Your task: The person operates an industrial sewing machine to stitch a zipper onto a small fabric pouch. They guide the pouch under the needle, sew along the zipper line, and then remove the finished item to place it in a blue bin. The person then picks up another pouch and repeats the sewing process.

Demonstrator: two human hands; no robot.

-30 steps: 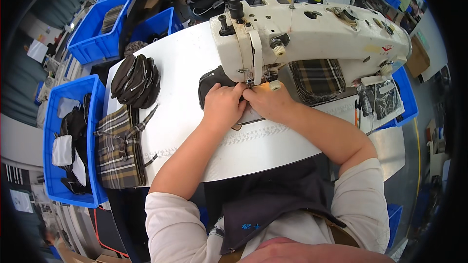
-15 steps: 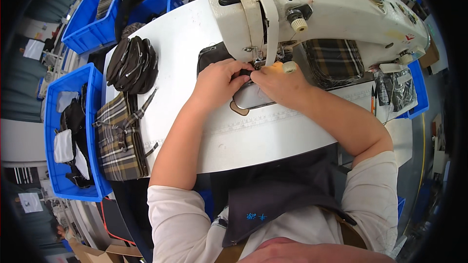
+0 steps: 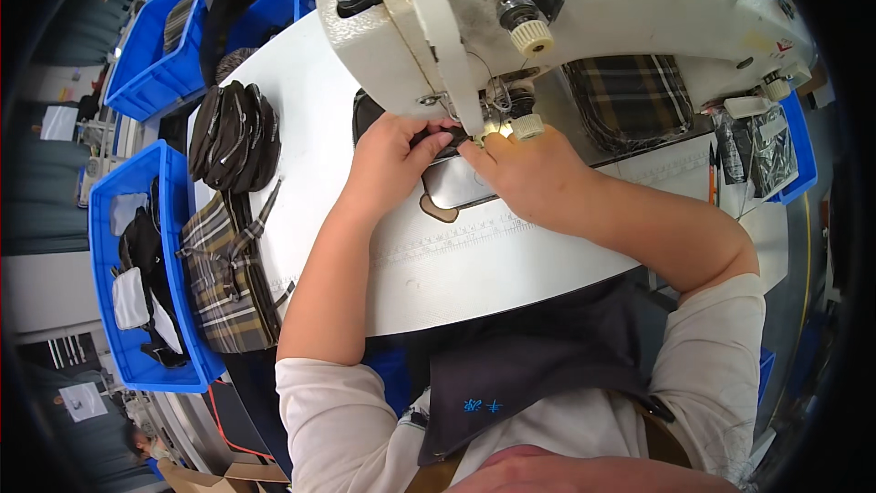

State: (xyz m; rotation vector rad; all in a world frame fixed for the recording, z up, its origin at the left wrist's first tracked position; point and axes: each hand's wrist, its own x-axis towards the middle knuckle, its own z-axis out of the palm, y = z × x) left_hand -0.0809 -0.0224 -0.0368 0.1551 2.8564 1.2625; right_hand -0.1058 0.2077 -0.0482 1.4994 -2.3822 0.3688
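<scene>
Both hands are at the needle area of a white sewing machine. My left hand pinches the edge of a dark fabric piece, most of which lies behind that hand and the machine head. Close beside it, my right hand has its fingers pressed together by the presser foot, at the same dark edge. The fingertips are partly hidden by the machine. A small lamp lights the spot. Below the hands is the metal machine bed plate.
Left on the white table are a stack of dark zippered pieces and folded plaid fabric. A blue bin with dark and white pieces stands beyond. Plaid panels lie under the machine arm; plastic-wrapped packets sit at right.
My view has shifted closer to the machine, which now looks larger. Both hands stay at the needle, still gripping the dark fabric edge.
</scene>
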